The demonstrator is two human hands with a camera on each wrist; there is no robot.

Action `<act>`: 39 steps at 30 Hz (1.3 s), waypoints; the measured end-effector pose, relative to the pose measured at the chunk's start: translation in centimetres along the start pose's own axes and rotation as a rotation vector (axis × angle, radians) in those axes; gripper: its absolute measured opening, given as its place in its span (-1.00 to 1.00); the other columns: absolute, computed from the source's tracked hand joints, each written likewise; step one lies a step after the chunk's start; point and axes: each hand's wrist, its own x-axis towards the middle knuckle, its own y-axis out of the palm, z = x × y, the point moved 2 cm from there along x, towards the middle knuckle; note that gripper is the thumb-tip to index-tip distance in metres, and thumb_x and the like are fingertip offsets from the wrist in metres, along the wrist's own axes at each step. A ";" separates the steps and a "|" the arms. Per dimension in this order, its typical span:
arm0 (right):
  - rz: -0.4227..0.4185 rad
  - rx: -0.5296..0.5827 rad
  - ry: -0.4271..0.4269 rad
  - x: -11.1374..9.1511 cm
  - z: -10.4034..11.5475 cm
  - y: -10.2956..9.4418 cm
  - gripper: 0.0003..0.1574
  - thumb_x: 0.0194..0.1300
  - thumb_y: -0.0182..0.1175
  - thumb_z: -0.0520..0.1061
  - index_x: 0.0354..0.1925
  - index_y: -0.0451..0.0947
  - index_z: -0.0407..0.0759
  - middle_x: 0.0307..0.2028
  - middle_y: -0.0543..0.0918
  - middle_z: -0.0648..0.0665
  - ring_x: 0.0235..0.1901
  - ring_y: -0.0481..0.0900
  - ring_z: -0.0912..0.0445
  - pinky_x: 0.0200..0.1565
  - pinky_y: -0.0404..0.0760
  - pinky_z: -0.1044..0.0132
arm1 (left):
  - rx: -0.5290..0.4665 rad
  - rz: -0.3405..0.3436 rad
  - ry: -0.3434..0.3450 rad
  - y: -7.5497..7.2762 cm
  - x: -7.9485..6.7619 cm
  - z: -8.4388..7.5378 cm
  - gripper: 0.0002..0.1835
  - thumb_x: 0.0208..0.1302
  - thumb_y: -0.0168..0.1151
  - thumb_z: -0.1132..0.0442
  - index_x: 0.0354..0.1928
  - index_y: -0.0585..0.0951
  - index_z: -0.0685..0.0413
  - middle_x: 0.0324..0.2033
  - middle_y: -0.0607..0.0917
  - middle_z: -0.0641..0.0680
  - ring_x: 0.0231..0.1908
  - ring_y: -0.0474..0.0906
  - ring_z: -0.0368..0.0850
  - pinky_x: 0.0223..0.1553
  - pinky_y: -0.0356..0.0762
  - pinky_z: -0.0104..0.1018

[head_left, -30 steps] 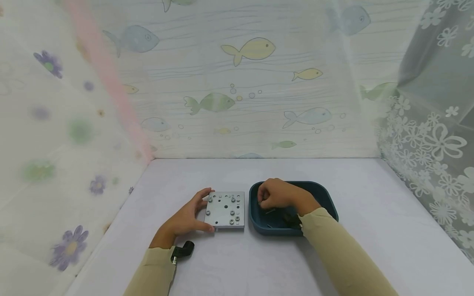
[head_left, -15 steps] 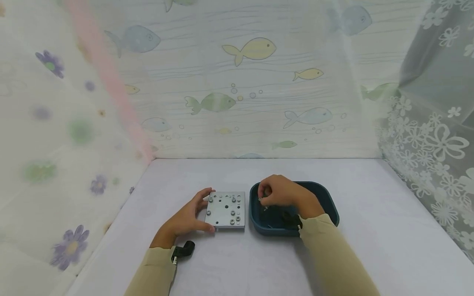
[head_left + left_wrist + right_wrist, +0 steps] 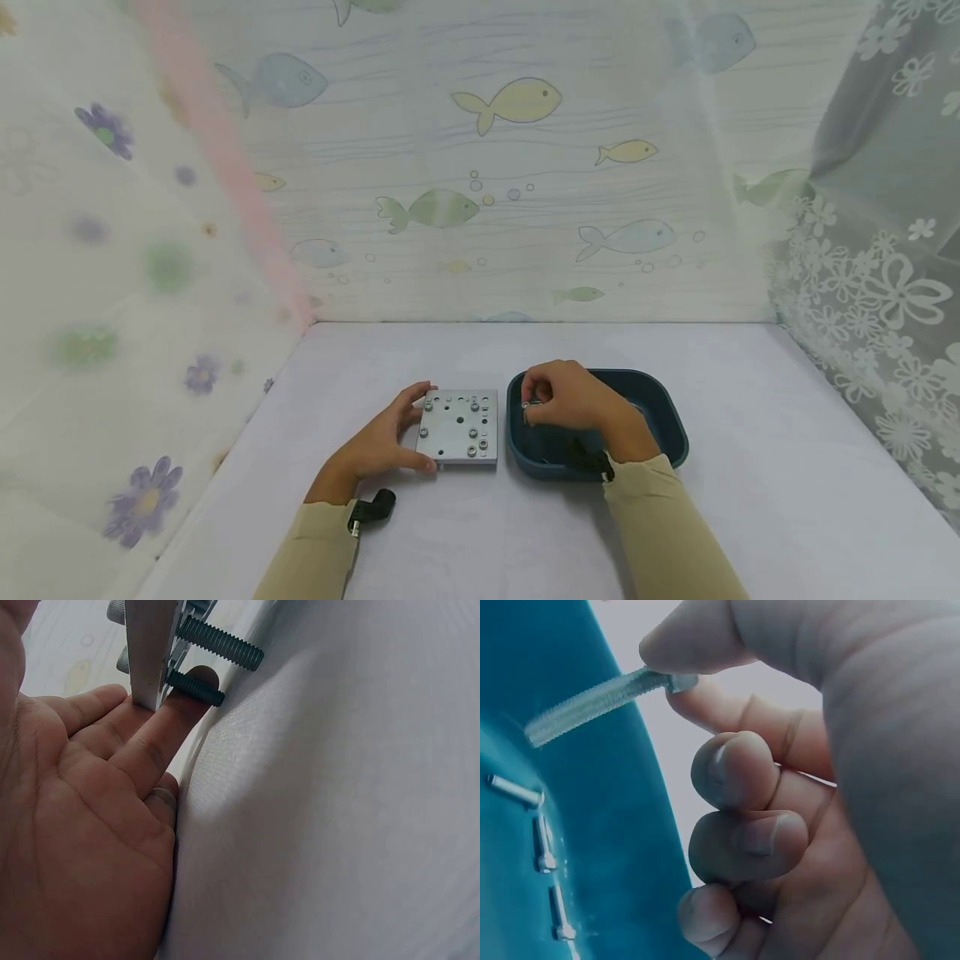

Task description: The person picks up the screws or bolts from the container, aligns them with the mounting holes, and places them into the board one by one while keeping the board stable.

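Note:
A silver metal plate [image 3: 442,435] with holes and several socket-head bolts lies left of the tray. My left hand [image 3: 375,443] holds it at the left side, thumb at the front edge and fingers toward the back corner. Two threaded bolt shanks [image 3: 221,643] stick out from the plate's underside beside my fingers in the left wrist view. Over the left part of the dark blue tray [image 3: 555,473], my right hand [image 3: 573,402] pinches a bolt [image 3: 589,709] near its head, between thumb and index finger. The bolt's threaded end points away from the palm; the other fingers are curled.
Several loose bolts [image 3: 544,844] lie on the tray floor along its side. A small black camera [image 3: 375,506] sits at the left wrist, another [image 3: 592,460] at the right. White cloth covers the table [image 3: 480,533], with patterned curtains behind and at both sides.
My right hand has lifted slightly within the tray area, and the bolt in its fingers has turned from near the tray floor to beside the thumb. The left hand and plate stay put.

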 end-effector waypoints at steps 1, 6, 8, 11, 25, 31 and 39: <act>-0.009 -0.004 -0.004 -0.1 0.0 0.0 -0.87 0.16 0.34 -0.13 -0.31 0.61 0.10 -0.60 0.39 0.08 -0.57 0.36 0.20 -0.38 0.42 0.27 | 0.000 0.000 -0.002 0.0 0.0 -0.1 0.42 -0.26 0.78 0.18 0.64 0.03 -0.18 0.38 0.54 -0.03 0.41 0.39 -0.09 0.51 -0.05 0.16; -0.056 -0.020 -0.027 -0.4 0.2 -0.5 -0.86 0.17 0.35 -0.12 -0.29 0.61 0.08 -0.58 0.40 0.09 -0.55 0.39 0.19 -0.37 0.42 0.28 | 0.006 0.001 0.003 0.0 0.0 0.0 0.42 -0.25 0.77 0.16 0.64 0.03 -0.16 0.39 0.53 -0.01 0.43 0.37 -0.07 0.52 -0.09 0.20; -0.075 -0.026 -0.041 -0.5 0.3 -0.6 -0.86 0.17 0.36 -0.13 -0.29 0.61 0.08 -0.57 0.40 0.09 -0.53 0.40 0.19 -0.37 0.42 0.28 | 0.013 -0.001 0.003 -0.1 -0.1 0.0 0.42 -0.25 0.77 0.15 0.64 0.02 -0.16 0.39 0.53 -0.01 0.43 0.37 -0.06 0.52 -0.10 0.22; -0.098 -0.028 -0.057 -0.4 0.5 -0.6 -0.86 0.18 0.35 -0.13 -0.29 0.61 0.09 -0.57 0.42 0.09 -0.52 0.41 0.19 -0.36 0.43 0.28 | 0.020 -0.007 -0.005 -0.1 -0.2 -0.2 0.42 -0.26 0.78 0.14 0.64 0.03 -0.19 0.38 0.54 -0.02 0.43 0.37 -0.07 0.52 -0.09 0.20; -0.148 -0.001 -0.103 -0.2 1.4 0.1 -0.85 0.21 0.37 -0.15 -0.26 0.62 0.08 -0.59 0.42 0.10 -0.54 0.42 0.19 -0.36 0.47 0.30 | 0.026 -0.010 -0.018 0.1 -0.4 -0.4 0.42 -0.28 0.78 0.16 0.64 0.04 -0.21 0.37 0.55 -0.03 0.44 0.36 -0.08 0.52 -0.09 0.18; -0.170 0.004 -0.114 -0.1 2.1 0.4 -0.86 0.20 0.34 -0.16 -0.27 0.63 0.09 -0.60 0.41 0.11 -0.54 0.41 0.20 -0.37 0.45 0.32 | 0.032 -0.012 -0.009 0.0 -0.3 -0.1 0.42 -0.28 0.78 0.15 0.64 0.04 -0.20 0.38 0.54 -0.02 0.45 0.35 -0.06 0.52 -0.10 0.22; -0.182 -0.005 -0.120 0.1 2.5 0.9 -0.87 0.23 0.38 -0.11 -0.28 0.63 0.12 -0.60 0.40 0.11 -0.55 0.39 0.21 -0.37 0.43 0.32 | 0.025 0.004 -0.004 0.0 -0.3 -0.6 0.42 -0.29 0.78 0.19 0.64 0.05 -0.17 0.45 0.45 -0.06 0.45 0.35 -0.06 0.54 -0.16 0.19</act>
